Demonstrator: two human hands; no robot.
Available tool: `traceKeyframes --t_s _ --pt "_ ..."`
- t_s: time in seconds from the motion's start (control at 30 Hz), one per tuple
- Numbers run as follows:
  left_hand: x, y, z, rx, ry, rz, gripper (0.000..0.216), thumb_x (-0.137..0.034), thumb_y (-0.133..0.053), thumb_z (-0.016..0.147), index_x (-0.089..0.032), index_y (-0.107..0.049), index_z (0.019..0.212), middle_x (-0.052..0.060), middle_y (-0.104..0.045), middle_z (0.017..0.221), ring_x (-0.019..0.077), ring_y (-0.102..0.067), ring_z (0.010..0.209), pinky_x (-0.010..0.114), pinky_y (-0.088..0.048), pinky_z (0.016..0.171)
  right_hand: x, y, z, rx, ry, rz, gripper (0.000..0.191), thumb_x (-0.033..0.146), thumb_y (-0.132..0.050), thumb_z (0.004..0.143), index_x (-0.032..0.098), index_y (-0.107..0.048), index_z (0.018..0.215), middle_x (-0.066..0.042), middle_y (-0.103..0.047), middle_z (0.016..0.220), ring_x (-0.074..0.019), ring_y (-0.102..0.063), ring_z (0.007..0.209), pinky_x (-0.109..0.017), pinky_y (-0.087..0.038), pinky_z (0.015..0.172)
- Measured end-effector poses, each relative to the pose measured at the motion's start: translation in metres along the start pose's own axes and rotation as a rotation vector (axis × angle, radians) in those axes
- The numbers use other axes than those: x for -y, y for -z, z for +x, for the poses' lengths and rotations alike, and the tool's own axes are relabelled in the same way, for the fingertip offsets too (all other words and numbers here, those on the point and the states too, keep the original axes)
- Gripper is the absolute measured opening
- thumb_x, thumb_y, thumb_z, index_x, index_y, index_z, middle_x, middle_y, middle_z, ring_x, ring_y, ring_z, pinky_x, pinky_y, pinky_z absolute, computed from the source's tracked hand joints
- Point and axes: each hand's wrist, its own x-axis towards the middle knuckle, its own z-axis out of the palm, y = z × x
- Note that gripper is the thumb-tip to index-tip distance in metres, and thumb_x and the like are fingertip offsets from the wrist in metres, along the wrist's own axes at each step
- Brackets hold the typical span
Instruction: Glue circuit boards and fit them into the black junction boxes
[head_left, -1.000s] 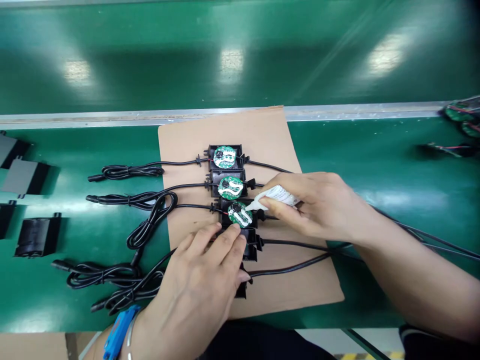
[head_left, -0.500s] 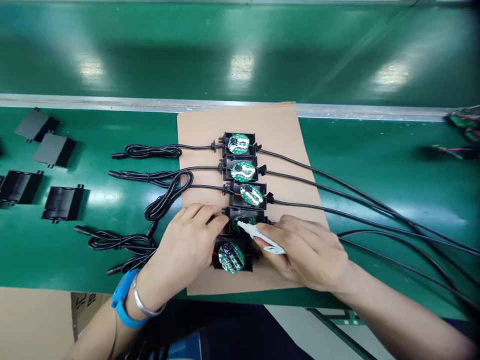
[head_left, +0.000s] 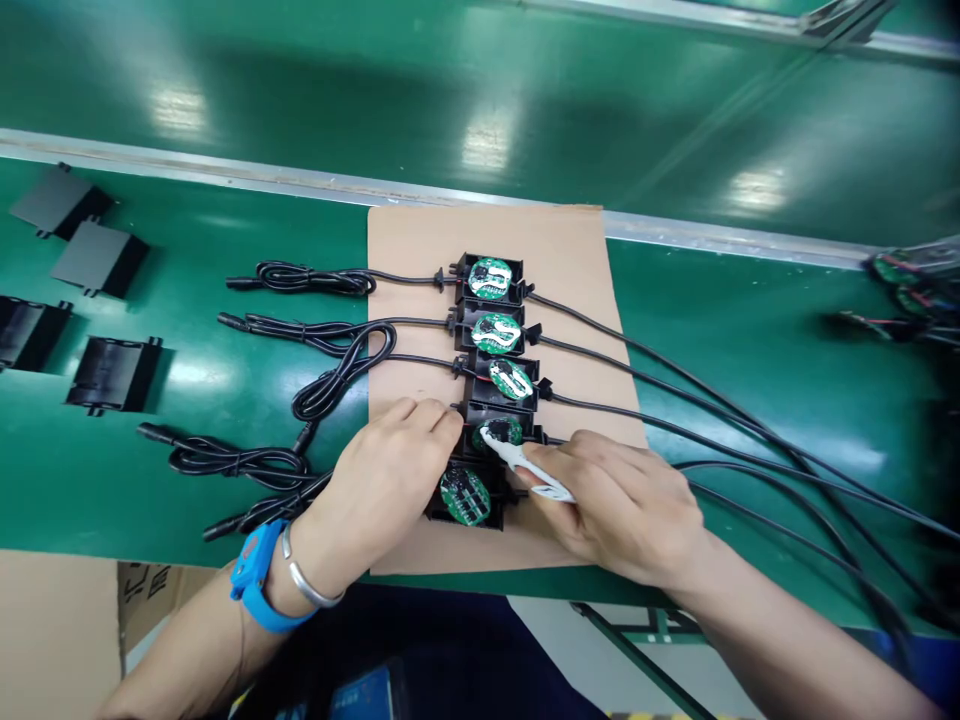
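Observation:
My right hand point(head_left: 619, 505) is closed around a white squeeze tube point(head_left: 536, 474), whose nozzle tip meets the round green circuit board point(head_left: 510, 430) in the fourth black plastic box from the back. At that box's left end, the fingers of my left hand point(head_left: 390, 470) are pinched together on its edge; the thumb is mostly hidden. Behind it, three boxes hold boards with white paste on top: a near one point(head_left: 511, 379), a middle one point(head_left: 497, 333) and the farthest point(head_left: 490, 278). Closest to me, another board point(head_left: 465, 496) shows no white paste.
Brown cardboard point(head_left: 420, 235) lies under the row on the green table point(head_left: 225, 225). Bundled black cables point(head_left: 341, 375) extend left; long cables point(head_left: 712, 400) run right. Several black cases point(head_left: 116, 373) lie at the left. Wired boards point(head_left: 896, 270) sit at the far right.
The camera view has tilted and shifted slightly. The nozzle stays on the fourth board, and both hands keep nearly the same places beside the box.

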Motion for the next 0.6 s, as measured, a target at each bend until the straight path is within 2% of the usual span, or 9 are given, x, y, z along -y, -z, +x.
traceKeyframes --t_s 0.13,0.4,0.6 --pt "0.000 -0.001 -0.001 -0.013 0.006 -0.013 0.036 0.000 -0.044 0.091 -0.009 -0.058 0.123 0.011 -0.065 0.113 0.0229 -0.061 0.109 0.041 -0.057 0.094 0.001 0.004 -0.002 0.058 -0.024 0.023 0.020 0.013 -0.058 0.090 0.013 -0.056 0.110 -0.006 -0.062 0.073 -0.0185 -0.055 0.062 -0.031 -0.047 0.055" --pt "0.001 -0.001 -0.001 0.018 0.014 -0.020 0.035 -0.001 -0.043 0.092 -0.010 -0.058 0.123 0.011 -0.064 0.116 0.0224 -0.060 0.111 0.041 -0.057 0.096 -0.002 0.006 -0.005 0.088 -0.081 0.085 0.014 0.013 -0.055 0.092 0.015 -0.057 0.106 -0.006 -0.066 0.079 -0.0181 -0.061 0.066 -0.030 -0.050 0.059" --pt "0.000 0.001 -0.001 -0.006 0.002 -0.009 0.038 0.002 -0.041 0.090 -0.010 -0.059 0.122 0.012 -0.065 0.116 0.0227 -0.061 0.111 0.040 -0.058 0.095 -0.006 0.013 -0.003 0.095 -0.097 0.073 0.010 0.012 -0.052 0.093 0.017 -0.054 0.102 -0.005 -0.065 0.076 -0.0186 -0.061 0.066 -0.031 -0.050 0.056"
